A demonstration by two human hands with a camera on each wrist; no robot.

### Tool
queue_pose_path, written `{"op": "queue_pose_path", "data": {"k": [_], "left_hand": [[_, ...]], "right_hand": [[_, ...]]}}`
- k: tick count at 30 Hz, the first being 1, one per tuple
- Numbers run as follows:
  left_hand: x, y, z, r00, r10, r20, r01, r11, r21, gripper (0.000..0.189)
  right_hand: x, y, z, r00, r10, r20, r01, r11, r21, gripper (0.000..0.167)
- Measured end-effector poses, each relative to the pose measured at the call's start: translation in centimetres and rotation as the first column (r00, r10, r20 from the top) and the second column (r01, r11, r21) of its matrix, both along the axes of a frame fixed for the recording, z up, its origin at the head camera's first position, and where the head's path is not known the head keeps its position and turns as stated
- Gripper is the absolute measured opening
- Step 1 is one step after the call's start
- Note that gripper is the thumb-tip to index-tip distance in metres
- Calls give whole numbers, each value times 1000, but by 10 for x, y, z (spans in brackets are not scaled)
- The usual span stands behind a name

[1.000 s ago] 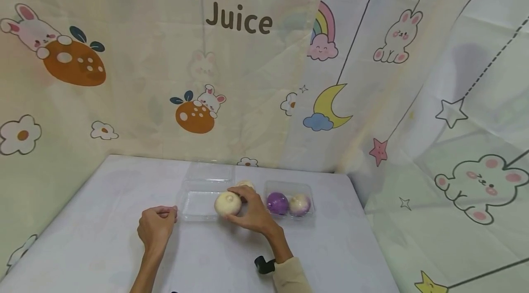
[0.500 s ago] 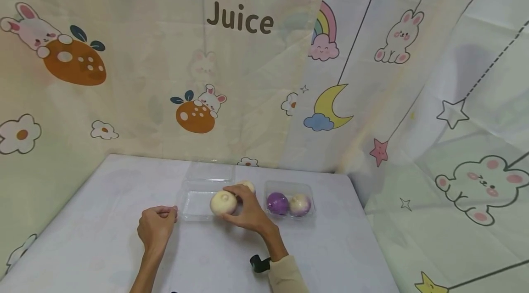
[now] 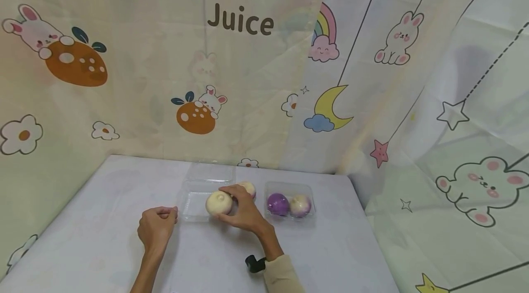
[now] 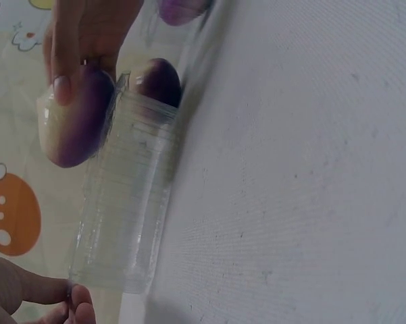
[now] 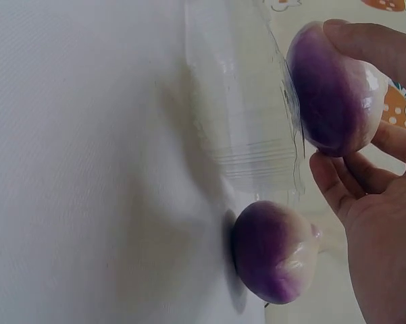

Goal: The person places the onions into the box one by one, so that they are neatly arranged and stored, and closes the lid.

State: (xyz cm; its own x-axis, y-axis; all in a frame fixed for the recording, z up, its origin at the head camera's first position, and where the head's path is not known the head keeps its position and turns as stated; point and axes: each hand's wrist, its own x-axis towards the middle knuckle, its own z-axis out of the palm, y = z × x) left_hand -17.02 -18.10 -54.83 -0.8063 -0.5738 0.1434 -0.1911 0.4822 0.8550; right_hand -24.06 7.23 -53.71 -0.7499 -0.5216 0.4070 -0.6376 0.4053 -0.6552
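Note:
In the head view my right hand (image 3: 248,212) grips a purple-and-white turnip (image 3: 218,203) between thumb and fingers. It hangs over the right part of an open clear plastic box (image 3: 186,217), its purple underside right at the rim in the right wrist view. The box's lid (image 3: 211,172) is folded back behind. My left hand (image 3: 156,226) pinches the box's left edge with thumb and finger, as the left wrist view shows from close up. A second turnip (image 5: 273,253) lies on the table just right of the box, partly behind my right hand in the head view.
Farther right stands another clear box (image 3: 307,188), with a purple turnip (image 3: 278,204) and a paler one (image 3: 300,205) inside. A black wrist mount (image 3: 255,264) sticks out from my right wrist. Printed cloth (image 3: 248,77) hangs along the back and sides of the white table (image 3: 330,256).
My right hand has carried the turnip a little to the left over the open box, so more of the turnip behind it shows. The left hand has stayed at the box's edge.

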Motion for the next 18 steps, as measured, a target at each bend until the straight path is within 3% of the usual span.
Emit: {"op": "queue_pose_path", "data": {"k": [12, 18], "left_hand": [[1, 3, -2, 1000, -3, 26, 3, 1000, 1, 23], [0, 0, -1, 1000, 2, 3, -2, 1000, -12, 23]], "right_hand": [[-4, -6, -3, 1000, 14, -8, -13, 1000, 16, 72], [-7, -15, -4, 999, 26, -20, -25, 999, 20, 71]]}}
